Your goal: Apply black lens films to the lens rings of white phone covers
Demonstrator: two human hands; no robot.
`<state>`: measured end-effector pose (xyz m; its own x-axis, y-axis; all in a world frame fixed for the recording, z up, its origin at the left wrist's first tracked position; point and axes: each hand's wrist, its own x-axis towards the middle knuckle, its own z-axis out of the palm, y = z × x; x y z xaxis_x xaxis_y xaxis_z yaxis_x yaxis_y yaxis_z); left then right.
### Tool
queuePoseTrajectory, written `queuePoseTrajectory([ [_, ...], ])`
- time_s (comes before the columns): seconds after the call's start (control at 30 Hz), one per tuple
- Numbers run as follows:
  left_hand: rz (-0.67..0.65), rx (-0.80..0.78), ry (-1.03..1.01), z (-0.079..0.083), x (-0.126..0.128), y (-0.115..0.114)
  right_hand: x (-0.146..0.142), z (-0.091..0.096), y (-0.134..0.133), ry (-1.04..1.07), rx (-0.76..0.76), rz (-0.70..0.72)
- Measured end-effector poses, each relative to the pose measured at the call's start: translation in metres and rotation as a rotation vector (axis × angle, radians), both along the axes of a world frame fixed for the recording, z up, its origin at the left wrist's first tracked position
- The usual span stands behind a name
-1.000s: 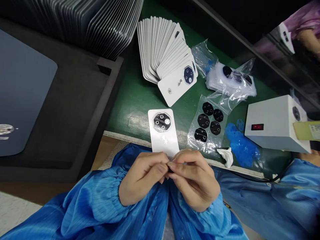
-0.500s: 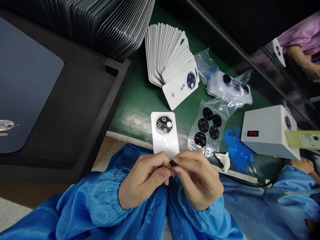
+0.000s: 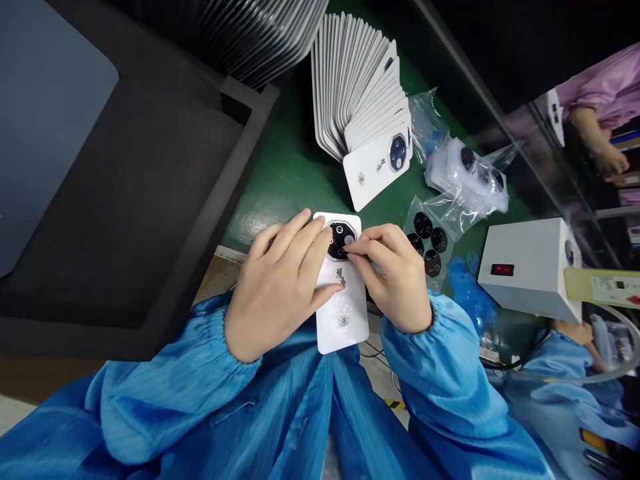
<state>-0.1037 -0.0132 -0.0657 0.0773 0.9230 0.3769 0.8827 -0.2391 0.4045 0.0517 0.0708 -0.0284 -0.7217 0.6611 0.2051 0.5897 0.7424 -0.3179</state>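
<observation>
Already the black octagonal plate [image 3: 342, 236] sits on the white rectangular panel [image 3: 345, 333], my left hand [image 3: 277, 287] spread flat, my right hand [image 3: 395, 277] pinched together there, complete fixing not clear.

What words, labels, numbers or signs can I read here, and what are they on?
Nothing reads clearly enough to quote.
Nearest white panel: dark characters and an emblem, too blurred.
Front panel of the fanned stack: similar marks, too small.
White label on yellow strip: unreadable.
Red switch on white box: unreadable marks.
</observation>
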Motion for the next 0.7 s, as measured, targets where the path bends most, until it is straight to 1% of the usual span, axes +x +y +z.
queuePoseTrajectory([
  [0.13, 0.016, -0.062, 0.027, 0.001, 0.002, -0.002, 0.000, -0.003, 0.000, -0.038, 0.052, -0.005],
  [0.6, 0.030, -0.002, 0.000, -0.003, 0.006, -0.001, -0.009, -0.003, -0.006, -0.143, 0.304, 0.017],
  [0.7, 0.023, 0.006, 0.001, -0.003, 0.005, -0.001, -0.011, -0.002, -0.007, -0.141, 0.321, 0.006],
])
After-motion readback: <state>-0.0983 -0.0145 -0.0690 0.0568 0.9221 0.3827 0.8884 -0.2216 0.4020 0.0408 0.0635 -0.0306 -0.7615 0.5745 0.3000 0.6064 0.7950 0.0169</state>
